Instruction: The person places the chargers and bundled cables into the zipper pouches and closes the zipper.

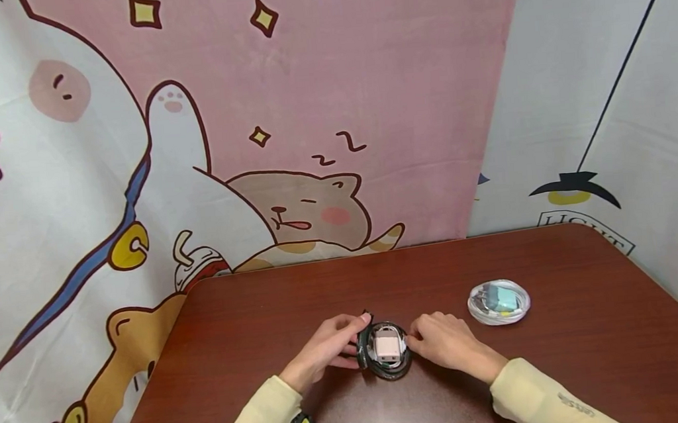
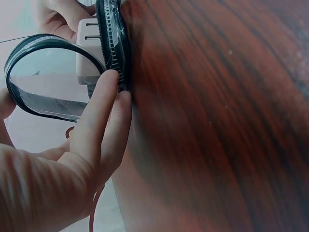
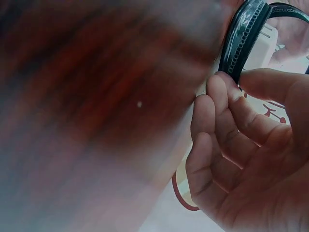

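A small round zip case (image 1: 395, 374) with a black rim and clear film stands unzipped on the table. Its lid is tipped up at the left, seen as a loop in the left wrist view. Inside sits a pale pink-white charger plug (image 1: 388, 346), ringed by a pale cable. At the lid side, my left hand (image 1: 332, 341) holds the case, thumb at the top of the lid and fingertips against the lower zipped edge. On the opposite side, my right hand (image 1: 447, 341) pinches the rim between thumb and index finger, its other fingers curled.
Right of my right hand, a second round case with a white rim (image 1: 477, 308) lies on the brown table (image 1: 592, 311), with a light blue plug (image 1: 503, 299) visible through it. A cartoon curtain (image 1: 414, 99) hangs along the table's far edge.
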### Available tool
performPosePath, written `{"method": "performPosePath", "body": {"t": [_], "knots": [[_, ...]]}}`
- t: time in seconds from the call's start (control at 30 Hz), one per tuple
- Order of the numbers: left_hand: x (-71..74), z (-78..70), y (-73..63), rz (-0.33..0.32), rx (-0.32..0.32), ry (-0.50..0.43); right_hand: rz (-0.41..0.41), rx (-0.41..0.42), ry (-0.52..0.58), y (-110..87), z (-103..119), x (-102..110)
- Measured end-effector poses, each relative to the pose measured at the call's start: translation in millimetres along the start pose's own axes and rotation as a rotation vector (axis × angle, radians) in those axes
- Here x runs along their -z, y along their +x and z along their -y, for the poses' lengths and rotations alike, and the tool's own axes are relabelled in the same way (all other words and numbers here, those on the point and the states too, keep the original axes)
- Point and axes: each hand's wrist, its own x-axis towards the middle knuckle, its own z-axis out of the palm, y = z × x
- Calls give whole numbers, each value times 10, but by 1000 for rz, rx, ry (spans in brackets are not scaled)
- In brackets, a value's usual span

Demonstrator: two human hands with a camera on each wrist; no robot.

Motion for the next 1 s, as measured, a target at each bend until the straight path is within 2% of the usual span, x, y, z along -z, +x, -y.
{"method": "performPosePath", "body": {"t": [0.5,0.8,1.0], "knots": [[-16,16,3,-8,-7,-6,-35,13,83,-8,27,11],[-33,14,10,17,-29,-14,1,52,238,-7,17,32],[-35,23,16,5,-28,-8,40,69,340,-11,-1,47]]}}
